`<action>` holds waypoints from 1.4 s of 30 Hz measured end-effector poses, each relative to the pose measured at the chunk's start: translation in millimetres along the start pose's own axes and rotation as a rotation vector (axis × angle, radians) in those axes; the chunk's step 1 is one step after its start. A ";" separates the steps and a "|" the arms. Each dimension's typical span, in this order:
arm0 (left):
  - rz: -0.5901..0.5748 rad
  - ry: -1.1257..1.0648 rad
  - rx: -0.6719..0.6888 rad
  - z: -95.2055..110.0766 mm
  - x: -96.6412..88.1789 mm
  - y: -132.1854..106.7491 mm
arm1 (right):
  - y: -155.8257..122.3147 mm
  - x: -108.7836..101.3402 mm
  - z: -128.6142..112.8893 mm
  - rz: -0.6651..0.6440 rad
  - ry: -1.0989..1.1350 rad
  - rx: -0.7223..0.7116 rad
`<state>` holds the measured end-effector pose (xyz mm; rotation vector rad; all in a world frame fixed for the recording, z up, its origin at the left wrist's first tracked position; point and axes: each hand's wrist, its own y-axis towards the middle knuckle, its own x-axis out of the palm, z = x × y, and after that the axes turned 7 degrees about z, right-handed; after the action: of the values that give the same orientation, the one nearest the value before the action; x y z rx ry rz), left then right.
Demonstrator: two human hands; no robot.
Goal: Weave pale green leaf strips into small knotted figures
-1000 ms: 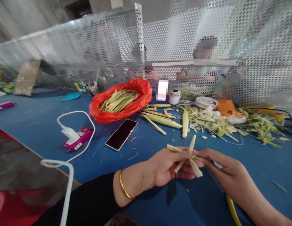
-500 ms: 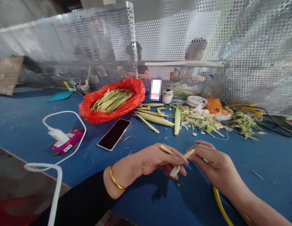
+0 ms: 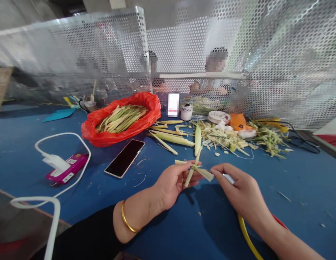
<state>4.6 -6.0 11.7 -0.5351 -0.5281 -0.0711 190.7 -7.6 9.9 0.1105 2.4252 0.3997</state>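
Observation:
My left hand [image 3: 175, 182] pinches a small cross of pale green leaf strips [image 3: 194, 167], tied or folded together at the middle, with ends sticking out several ways. One wide end points right, toward my right hand [image 3: 238, 182]. The thumb and forefinger of that hand are pressed together at this end; whether they grip it I cannot tell. A silvery metal tool [image 3: 228, 178] shows inside the curled right fingers, its kind mostly hidden. Below the right wrist a curved yellow piece [image 3: 248, 236] with some red beside it shows; whether it joins the metal is unclear.
Beyond my hands lie corn-like husks [image 3: 172, 138] and leaf scraps [image 3: 224, 136]. A red plastic bag [image 3: 121, 136] of leaf strips, a phone [image 3: 125, 158], and a purple power strip [image 3: 67, 169] with a white cable are leftward. A perforated metal screen [image 3: 184, 47] stands behind, people beyond it.
The leaf strips have turned in my left hand, so the crossing and its spread ends now show. The wide end points toward my right fingertips. The view has shifted a little to the right.

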 end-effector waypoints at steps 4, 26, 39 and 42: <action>0.035 0.001 0.114 -5.5 1.9 0.2 | -6.2 11.2 -7.6 -0.343 0.305 0.219; 0.209 0.111 0.310 -18.7 7.5 -0.1 | -21.7 16.4 -14.5 -0.217 0.088 -0.001; -0.041 0.602 0.279 -13.7 2.5 -2.0 | -4.9 -2.7 4.9 -0.147 -0.298 -0.412; -0.119 1.269 0.481 19.9 -2.3 -8.6 | -2.7 -4.7 11.6 -0.080 -0.337 -0.389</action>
<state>-8.2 -3.6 29.1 0.0780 0.6615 -0.3562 201.8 -8.1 3.5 -0.0844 1.9770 0.7431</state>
